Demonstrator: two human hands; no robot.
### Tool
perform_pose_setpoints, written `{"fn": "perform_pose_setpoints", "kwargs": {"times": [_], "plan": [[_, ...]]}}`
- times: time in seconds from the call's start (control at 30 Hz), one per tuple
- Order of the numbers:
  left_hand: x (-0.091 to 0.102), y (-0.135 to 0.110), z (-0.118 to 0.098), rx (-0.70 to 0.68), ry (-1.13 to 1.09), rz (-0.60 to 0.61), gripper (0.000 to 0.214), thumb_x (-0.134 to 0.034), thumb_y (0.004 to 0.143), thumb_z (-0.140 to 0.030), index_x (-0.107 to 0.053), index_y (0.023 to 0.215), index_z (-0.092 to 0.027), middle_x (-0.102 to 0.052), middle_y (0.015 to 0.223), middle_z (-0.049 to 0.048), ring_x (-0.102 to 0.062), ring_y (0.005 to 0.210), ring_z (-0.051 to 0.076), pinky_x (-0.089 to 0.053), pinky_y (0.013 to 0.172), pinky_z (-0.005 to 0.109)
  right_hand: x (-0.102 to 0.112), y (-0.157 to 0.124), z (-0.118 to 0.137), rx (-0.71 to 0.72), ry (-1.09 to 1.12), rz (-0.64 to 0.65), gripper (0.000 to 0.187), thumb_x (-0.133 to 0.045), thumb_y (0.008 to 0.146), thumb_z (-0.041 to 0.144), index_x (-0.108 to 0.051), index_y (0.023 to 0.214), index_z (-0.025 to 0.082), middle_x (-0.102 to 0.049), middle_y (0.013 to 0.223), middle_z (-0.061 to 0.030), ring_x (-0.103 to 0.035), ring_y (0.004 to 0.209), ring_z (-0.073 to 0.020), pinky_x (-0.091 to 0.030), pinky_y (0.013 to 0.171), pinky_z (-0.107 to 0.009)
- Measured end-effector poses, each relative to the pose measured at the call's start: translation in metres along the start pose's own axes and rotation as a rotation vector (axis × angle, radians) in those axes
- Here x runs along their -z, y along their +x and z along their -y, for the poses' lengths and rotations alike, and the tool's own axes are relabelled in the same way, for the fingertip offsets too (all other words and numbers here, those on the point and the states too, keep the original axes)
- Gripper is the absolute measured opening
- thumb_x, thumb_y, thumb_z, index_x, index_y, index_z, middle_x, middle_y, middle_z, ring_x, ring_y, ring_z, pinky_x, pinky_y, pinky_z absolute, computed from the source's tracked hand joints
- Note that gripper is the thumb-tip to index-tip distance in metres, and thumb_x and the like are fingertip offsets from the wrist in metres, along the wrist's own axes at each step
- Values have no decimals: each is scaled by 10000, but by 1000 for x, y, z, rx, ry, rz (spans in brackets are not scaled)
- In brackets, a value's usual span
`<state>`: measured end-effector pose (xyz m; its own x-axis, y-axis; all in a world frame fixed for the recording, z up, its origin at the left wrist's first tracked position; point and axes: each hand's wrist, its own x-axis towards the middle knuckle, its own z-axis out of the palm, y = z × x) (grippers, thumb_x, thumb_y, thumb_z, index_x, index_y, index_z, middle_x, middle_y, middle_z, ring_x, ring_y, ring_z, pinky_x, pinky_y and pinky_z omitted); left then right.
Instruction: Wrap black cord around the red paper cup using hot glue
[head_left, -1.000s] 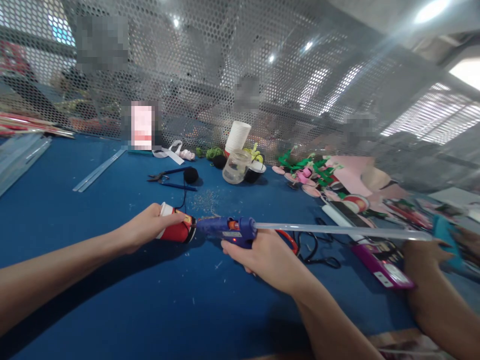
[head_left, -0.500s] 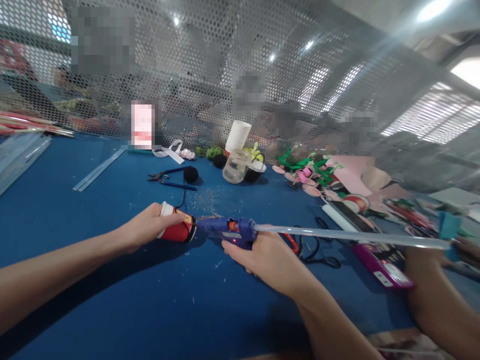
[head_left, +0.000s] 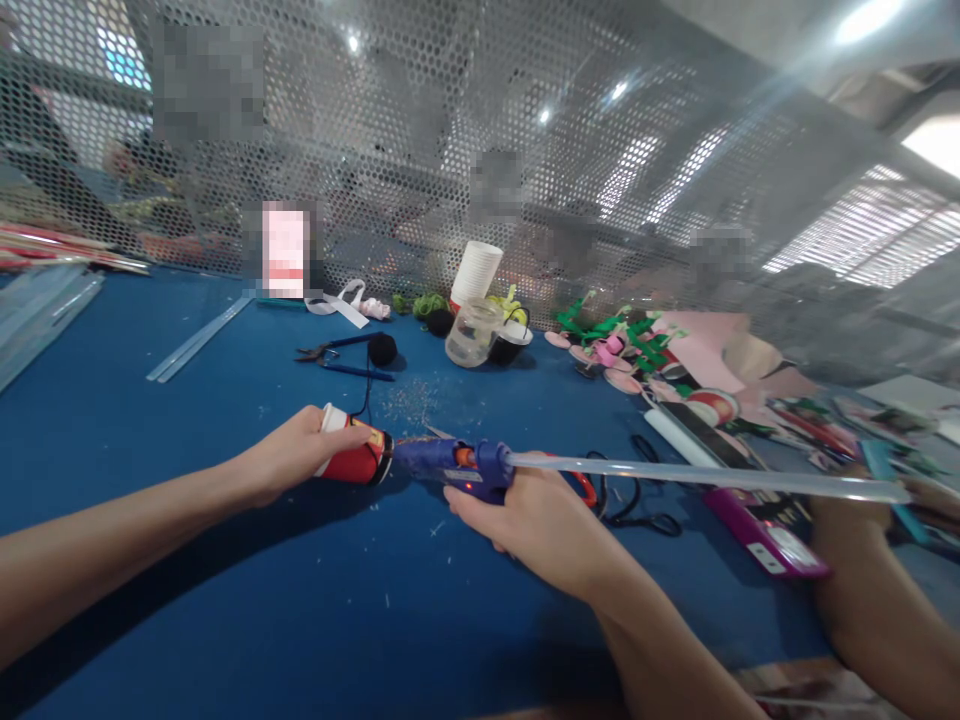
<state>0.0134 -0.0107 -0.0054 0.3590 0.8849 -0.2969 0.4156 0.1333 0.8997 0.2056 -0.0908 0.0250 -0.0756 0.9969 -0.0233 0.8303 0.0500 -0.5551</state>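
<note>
My left hand [head_left: 296, 452] is wrapped round a red paper cup [head_left: 350, 462] lying on its side, its white rim toward my wrist. Black yarn circles the cup's far end, and a strand runs up to a black yarn ball [head_left: 382, 349]. My right hand [head_left: 529, 510] grips a blue hot glue gun [head_left: 465, 468], whose nozzle points left at the cup's black-wrapped end; whether it touches is hard to tell. A long clear glue stick [head_left: 705, 478] sticks out of the gun's back. The gun's small light glows orange.
Blue-handled pliers [head_left: 345, 357] lie beyond the cup. Farther back stand a clear plastic jar [head_left: 474, 333] and stacked white cups [head_left: 478, 273]. A purple box [head_left: 772, 540] and a black cord [head_left: 637, 515] lie at right, near another person's arm [head_left: 862, 580]. A perforated metal screen [head_left: 420, 130] rises behind.
The glue gun has shifted and tilted very slightly, its nozzle still at the cup. The other person's hand at right has moved with a light-blue piece. My left hand has stayed in place.
</note>
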Motion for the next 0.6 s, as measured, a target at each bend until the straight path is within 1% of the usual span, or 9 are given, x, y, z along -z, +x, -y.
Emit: {"fn": "perform_pose_setpoints", "kwargs": {"times": [0.23, 0.43, 0.6], "plan": [[-1, 0, -1, -4, -22, 13, 350, -546, 607, -476, -523, 538, -133, -448, 457, -48, -336, 422, 71, -197, 427, 205, 0, 0, 0, 0, -10, -3, 202, -454, 705, 284, -514, 547, 174, -457, 396, 34, -439, 398, -96, -320, 418, -204], [-1, 0, 0, -11, -18, 6, 353, -541, 612, -473, -521, 527, -131, -417, 434, -56, -309, 408, 64, -174, 418, 204, 0, -1, 1, 1, -21, -3, 210, -452, 703, 279, -494, 528, 172, -460, 399, 33, -431, 397, -92, -311, 415, -203], [-1, -1, -1, -6, -38, 18, 335, -539, 621, -459, -559, 574, -127, -451, 454, -46, -349, 422, 72, -207, 428, 201, -1, -1, 0, 1, -23, 9, 202, -457, 697, 272, -483, 523, 172, -445, 382, 39, -417, 389, -86, -299, 407, -199]]}}
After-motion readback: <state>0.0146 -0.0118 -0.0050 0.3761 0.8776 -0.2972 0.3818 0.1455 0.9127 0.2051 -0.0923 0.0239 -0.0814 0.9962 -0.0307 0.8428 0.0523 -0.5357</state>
